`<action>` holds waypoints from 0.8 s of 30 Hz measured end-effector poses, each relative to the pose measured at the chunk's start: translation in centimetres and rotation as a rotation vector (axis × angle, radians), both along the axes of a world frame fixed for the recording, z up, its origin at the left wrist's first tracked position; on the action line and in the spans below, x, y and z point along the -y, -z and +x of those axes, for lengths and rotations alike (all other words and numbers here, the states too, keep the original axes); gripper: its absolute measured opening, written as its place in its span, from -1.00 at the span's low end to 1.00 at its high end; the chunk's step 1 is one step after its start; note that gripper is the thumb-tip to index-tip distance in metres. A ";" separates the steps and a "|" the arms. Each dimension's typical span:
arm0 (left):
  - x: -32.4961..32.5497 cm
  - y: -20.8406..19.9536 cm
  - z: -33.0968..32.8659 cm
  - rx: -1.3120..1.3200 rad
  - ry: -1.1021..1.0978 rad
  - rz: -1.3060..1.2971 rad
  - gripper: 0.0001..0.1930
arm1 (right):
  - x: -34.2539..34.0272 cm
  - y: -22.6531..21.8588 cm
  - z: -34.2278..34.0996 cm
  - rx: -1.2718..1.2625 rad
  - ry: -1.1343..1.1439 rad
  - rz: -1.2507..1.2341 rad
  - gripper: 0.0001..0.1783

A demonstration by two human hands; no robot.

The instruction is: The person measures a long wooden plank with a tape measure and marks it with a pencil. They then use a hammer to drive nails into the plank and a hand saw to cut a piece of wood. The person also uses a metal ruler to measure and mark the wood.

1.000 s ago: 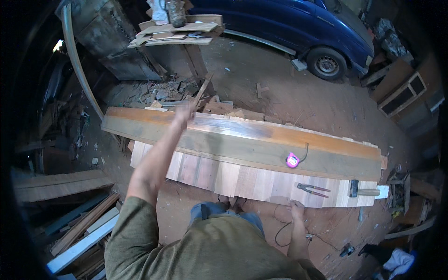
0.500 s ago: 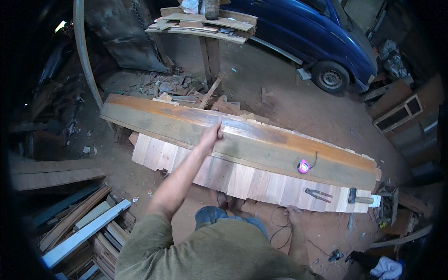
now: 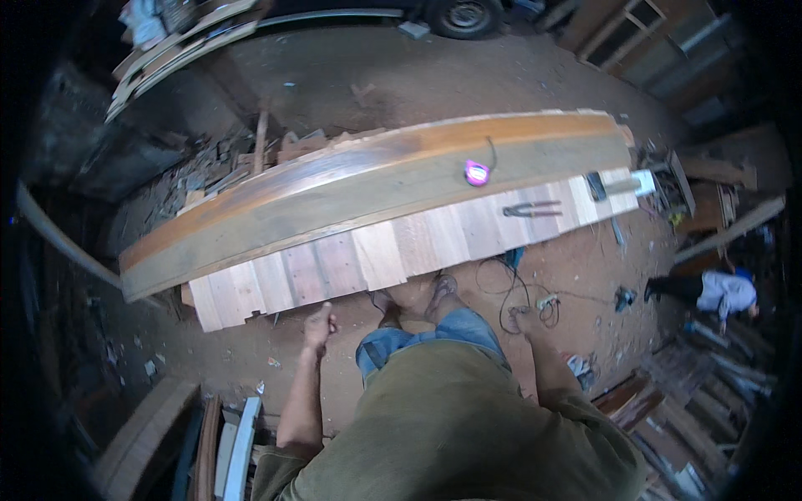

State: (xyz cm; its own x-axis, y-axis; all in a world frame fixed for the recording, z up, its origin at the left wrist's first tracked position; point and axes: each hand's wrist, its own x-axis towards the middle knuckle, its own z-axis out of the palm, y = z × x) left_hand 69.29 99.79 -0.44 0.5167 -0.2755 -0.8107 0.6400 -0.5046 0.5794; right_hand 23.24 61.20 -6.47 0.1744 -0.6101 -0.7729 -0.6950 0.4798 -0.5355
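Observation:
My left hand (image 3: 319, 326) hangs off the near edge of the bench, its fingers curled and thumb up, with nothing visible in it. Lower right of the bench, my right hand (image 3: 525, 321) hangs with loosely parted fingers and appears to hold nothing. Behind it in the picture lies a black cord (image 3: 507, 288). A long grey-brown board (image 3: 334, 219) with an orange-brown far edge lies across a row of pale planks (image 3: 380, 255). On the board sits a pink tape measure (image 3: 477, 173). Pincers (image 3: 532, 210) and a hammer (image 3: 616, 186) rest on the planks at the right.
Wood scraps (image 3: 213, 177) are heaped beyond the bench. Stacked boards (image 3: 180, 63) stand at the far left, and a vehicle wheel (image 3: 464, 17) shows at the top. Timber (image 3: 242, 442) lies at lower left. Another person (image 3: 725, 292) is at the right.
My left hand has come off the board and down beside the near edge. The view has turned, so the bench now slants the other way. The tape measure, pincers and hammer stay in place.

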 end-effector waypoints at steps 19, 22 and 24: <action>17.0 4.7 -18.1 0.089 0.209 -0.145 -0.73 | 8.3 1.9 -27.7 0.215 0.471 -0.106 -0.80; 16.5 10.9 -21.3 0.033 0.629 -0.098 -0.82 | 7.0 1.8 -35.0 0.250 0.808 -0.070 -0.88; 19.8 10.8 -23.7 -0.290 0.603 0.035 -0.82 | 5.7 2.7 -40.7 0.296 0.838 -0.031 -0.82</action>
State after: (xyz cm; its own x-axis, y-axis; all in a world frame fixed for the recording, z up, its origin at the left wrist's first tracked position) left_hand 45.58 80.03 -11.26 0.0401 -0.4186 -0.9073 0.3674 -0.8382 0.4030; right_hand -17.50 55.55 -9.13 -0.1484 -0.6472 -0.7478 0.0470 0.7507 -0.6590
